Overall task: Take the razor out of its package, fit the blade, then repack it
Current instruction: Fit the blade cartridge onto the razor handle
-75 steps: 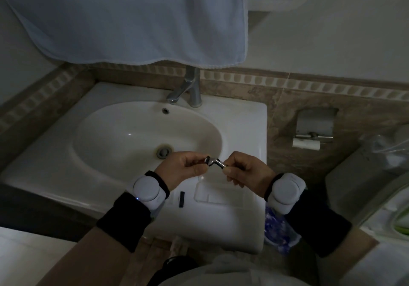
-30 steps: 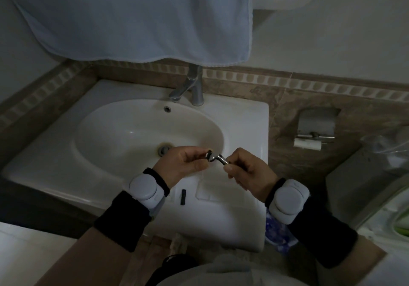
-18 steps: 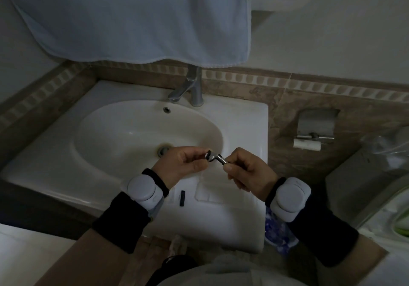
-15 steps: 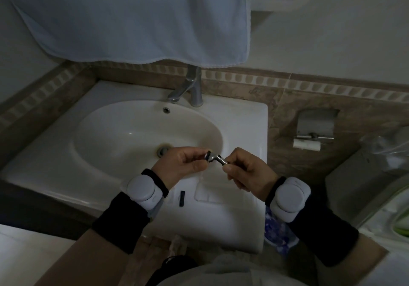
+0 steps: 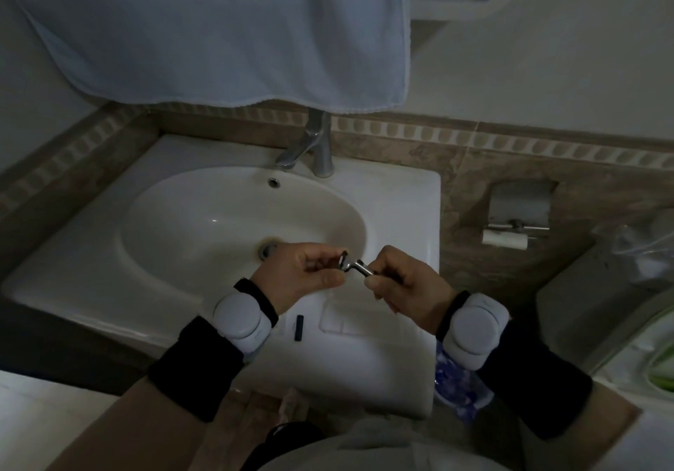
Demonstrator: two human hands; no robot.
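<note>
No text, label, brand, number or sign can be read anywhere in this dim view. The blue-and-white patterned package (image 5: 460, 390) beside the sink (image 5: 401, 193) shows only blurred marks, too unclear to read. The grey wrist devices (image 5: 474, 328) carry no readable marking either.

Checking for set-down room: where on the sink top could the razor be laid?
Bare patches: the sink ledge right of the tap, and the wide left rim. The near ledge is crowded by the small black piece, the moulded soap recess and both hands.
</note>
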